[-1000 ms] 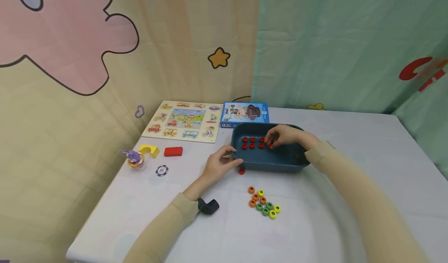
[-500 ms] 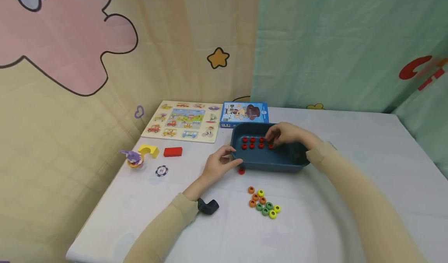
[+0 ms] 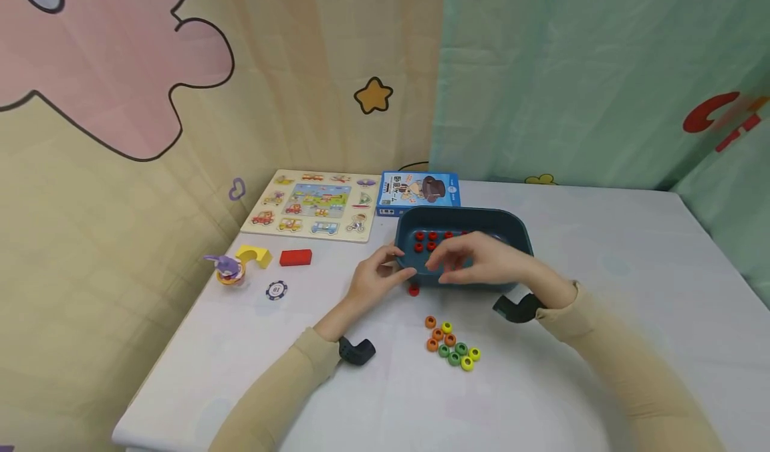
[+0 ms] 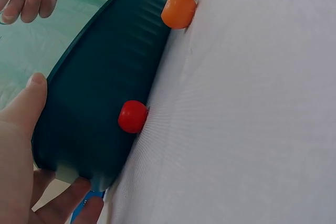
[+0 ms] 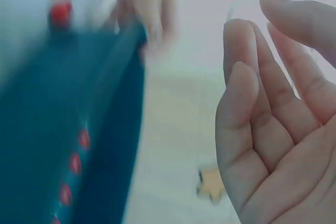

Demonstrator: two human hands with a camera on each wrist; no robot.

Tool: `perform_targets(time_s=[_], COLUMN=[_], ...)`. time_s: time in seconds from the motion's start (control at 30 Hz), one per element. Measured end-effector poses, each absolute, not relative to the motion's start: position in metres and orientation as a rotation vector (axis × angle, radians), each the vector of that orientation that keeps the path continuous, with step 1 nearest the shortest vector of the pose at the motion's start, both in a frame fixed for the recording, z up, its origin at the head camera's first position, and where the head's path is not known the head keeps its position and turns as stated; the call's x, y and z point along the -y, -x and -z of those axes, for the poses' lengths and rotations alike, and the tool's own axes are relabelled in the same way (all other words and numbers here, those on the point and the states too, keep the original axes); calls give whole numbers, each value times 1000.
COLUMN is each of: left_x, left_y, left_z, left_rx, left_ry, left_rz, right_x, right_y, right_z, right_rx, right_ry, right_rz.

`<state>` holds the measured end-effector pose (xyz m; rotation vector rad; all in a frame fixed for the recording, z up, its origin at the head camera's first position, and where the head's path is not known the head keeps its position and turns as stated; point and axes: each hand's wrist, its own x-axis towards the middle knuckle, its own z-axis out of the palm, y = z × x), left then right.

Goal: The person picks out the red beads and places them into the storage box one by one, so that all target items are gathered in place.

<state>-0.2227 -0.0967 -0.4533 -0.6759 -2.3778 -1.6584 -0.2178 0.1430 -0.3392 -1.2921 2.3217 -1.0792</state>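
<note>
A dark teal tray (image 3: pixel 508 228) holds several red beads (image 3: pixel 419 247) in two rows at its left part. My left hand (image 3: pixel 373 281) grips the tray's left end, thumb on the front side and fingers round the end, as the left wrist view also shows. Over the tray's front rim hovers my right hand (image 3: pixel 481 258), fingers loosely bent and nothing between them; it hides some of the beads. One more red bead (image 4: pixel 132 116) lies on the table close against the tray's front wall.
Orange, yellow and green beads (image 3: pixel 450 340) lie nearer me. Behind the tray are a blue box (image 3: pixel 418 193) and a wooden puzzle board (image 3: pixel 309 204). At left sit a red block (image 3: pixel 295 257), a yellow arch (image 3: pixel 254 256), a poker chip (image 3: pixel 277 290) and a purple toy (image 3: pixel 228 269).
My right hand has lifted from the red beads inside the tray and come toward me over the front rim. The left hand keeps its grip on the tray.
</note>
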Motion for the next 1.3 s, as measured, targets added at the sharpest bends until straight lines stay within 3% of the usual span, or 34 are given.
perform_targets(time_s=[0.23, 0.5, 0.87, 1.3], left_x=[98, 97, 97, 95], left_y=[224, 222, 224, 204], left_z=[454, 452, 454, 423], left_rx=[2381, 2349, 2354, 2338], left_ry=[711, 726, 702, 745], left_rz=[1619, 1646, 1671, 1726], right_x=[-112, -107, -112, -118], right_y=[193, 195, 198, 197], right_z=[382, 419, 428, 435], right_rx=[-2374, -2416, -2414, -2545], right_ry=[1322, 1212, 1175, 1205], right_rz=[891, 898, 966, 932])
